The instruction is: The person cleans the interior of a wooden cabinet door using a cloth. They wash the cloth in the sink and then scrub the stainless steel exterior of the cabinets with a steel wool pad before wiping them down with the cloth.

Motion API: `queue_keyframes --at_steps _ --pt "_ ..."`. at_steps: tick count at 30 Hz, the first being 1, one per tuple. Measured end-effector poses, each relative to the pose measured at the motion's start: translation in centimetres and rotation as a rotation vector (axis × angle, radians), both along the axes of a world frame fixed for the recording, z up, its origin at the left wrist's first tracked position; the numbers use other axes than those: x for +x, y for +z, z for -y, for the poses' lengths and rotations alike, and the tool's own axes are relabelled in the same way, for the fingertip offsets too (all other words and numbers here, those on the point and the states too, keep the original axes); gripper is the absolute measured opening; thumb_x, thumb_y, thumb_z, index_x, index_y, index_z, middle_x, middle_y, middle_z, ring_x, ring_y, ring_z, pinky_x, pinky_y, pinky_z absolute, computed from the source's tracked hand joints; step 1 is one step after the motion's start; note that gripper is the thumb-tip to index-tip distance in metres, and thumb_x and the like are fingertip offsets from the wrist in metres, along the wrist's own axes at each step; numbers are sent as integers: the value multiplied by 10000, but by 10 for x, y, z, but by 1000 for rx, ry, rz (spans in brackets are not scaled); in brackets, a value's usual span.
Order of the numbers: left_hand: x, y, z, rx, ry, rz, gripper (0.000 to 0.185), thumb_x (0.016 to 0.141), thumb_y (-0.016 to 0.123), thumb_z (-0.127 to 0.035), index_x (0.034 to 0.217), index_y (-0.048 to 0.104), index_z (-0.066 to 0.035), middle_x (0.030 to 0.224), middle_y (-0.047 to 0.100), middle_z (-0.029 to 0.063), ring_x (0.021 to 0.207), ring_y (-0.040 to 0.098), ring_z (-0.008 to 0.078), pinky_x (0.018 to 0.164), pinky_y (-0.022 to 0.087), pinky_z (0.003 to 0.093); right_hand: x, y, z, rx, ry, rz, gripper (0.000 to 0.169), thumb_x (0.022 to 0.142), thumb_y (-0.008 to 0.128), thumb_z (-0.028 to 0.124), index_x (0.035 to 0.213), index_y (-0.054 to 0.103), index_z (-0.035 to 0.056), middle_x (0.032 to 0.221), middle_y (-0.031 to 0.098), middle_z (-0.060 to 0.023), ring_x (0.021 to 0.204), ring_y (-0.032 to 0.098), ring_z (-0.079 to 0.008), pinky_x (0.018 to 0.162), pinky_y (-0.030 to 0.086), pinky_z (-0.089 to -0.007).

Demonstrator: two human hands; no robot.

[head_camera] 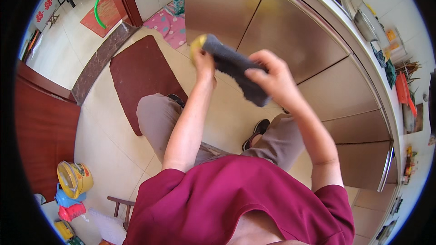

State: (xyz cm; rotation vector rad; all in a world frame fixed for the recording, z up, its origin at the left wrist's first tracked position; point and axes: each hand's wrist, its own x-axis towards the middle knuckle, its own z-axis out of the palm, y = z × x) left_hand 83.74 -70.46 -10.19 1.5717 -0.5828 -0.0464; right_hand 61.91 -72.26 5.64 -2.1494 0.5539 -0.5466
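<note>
A dark grey cloth with a ragged, wavy lower edge stretches between my two hands, in front of the cabinet doors. At its upper left end is a yellow patch; motion blur hides whether this is part of the cloth or a separate thing. My left hand grips that end, with the fingers partly hidden behind it. My right hand pinches the lower right end between thumb and fingers. Both hands are held above the floor, beyond my knees.
Steel-faced cabinet doors stand ahead and right, beneath a counter holding a metal bowl and red baskets. A maroon mat lies by the doorway. A teal bottle stands on pink cloth. Behind left is a yellow bucket.
</note>
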Motion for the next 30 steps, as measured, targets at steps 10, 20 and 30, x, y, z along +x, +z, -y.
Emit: queue_keyframes --at_steps 10,20,30 --pt "-40 44 -25 -482 -667 -468 338 977 563 -247 1293 510 -137 1083 598 17 1007 583 167 883 453 346 52 -52 -20 203 -132 182 241 945 691 166 1090 594 0 972 615 -27 868 590 -144 819 499 -310" --pt "-19 56 -57 -708 -681 -683 555 1042 518 -257 1538 336 -86 1429 469 22 1270 486 135 1086 385 288 88 -36 -8 456 75 19 329 884 741 95 1149 561 22 963 638 -42 959 607 -140 857 492 -292" --pt "-4 49 -63 -712 -546 -614 518 1024 548 -185 1493 375 -51 1364 514 55 1222 512 147 1058 408 291 116 -51 -3 373 141 100 79 964 638 98 1007 597 45 887 589 30 816 537 -68 755 455 -242"
